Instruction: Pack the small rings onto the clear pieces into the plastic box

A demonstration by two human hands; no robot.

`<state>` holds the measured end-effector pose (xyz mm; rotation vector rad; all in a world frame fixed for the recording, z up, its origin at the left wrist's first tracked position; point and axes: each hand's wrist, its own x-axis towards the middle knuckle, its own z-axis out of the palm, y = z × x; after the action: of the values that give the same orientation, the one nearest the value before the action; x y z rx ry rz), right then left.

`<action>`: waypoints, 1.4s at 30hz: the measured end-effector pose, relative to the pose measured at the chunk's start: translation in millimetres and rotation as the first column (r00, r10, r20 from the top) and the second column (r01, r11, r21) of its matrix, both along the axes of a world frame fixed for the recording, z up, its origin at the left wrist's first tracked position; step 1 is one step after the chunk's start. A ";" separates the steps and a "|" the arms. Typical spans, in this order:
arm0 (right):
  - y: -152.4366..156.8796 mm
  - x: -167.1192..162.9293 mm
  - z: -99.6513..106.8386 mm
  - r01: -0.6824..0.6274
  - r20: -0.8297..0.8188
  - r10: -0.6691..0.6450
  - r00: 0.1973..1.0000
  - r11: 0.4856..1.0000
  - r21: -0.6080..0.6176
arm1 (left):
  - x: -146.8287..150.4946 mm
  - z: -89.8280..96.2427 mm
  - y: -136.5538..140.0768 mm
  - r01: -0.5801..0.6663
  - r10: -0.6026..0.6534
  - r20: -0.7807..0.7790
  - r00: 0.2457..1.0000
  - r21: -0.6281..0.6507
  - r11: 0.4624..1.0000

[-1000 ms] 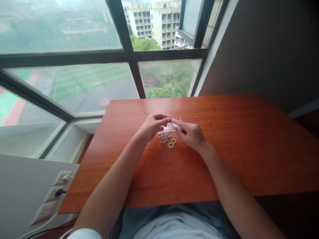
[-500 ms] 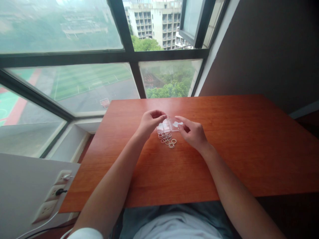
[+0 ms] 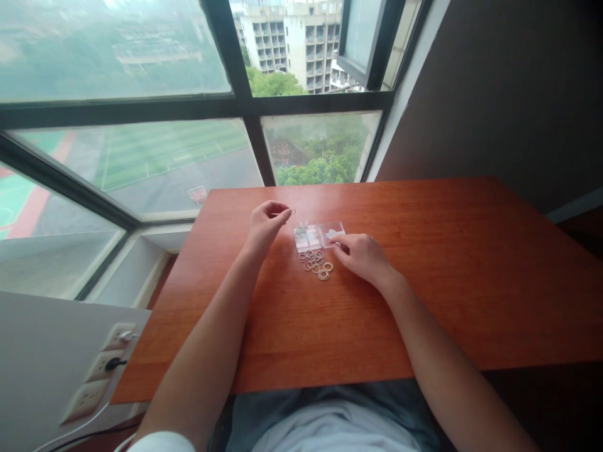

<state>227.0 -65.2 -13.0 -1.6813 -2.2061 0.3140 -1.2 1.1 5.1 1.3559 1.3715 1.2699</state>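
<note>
Pinching a ring is the left hand, with grip unclear in the right hand.

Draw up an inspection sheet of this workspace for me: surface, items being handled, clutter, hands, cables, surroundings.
Surface: reddish-brown wooden table, glossy in places.
Items: clear compartment box with its lid open to the right; a few rings in its far-left compartment; a group of loose pale rings on the near side.
Clutter: nothing seen besides these.
Left hand: pinches a single ring, left of and beyond the box.
Right hand: fingers at the lid; contact unclear.
Cables: a white cable and a black cable at lower left, below wall sockets.
Surroundings: large dark-framed window ahead, grey wall at right.
</note>
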 end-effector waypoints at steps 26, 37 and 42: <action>-5.8 -5.8 1.7 -0.237 -0.053 0.233 0.971 0.968 -0.080 | 1.1 -7.6 0.8 0.091 -0.084 -0.218 0.972 0.024 0.996; -8.8 -7.8 5.6 -0.208 0.014 0.211 0.977 0.971 -0.117 | 2.5 -7.1 -0.1 0.081 -0.076 -0.188 0.979 0.018 0.997; -7.1 -7.4 4.8 -0.199 -0.003 0.200 0.980 0.974 -0.110 | 1.9 -7.0 0.1 0.081 -0.075 -0.180 0.981 0.027 0.996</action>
<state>219.6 -72.3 -8.3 -1.5171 -2.4087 0.4882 0.8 1.2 -1.9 1.5637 1.4072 1.1473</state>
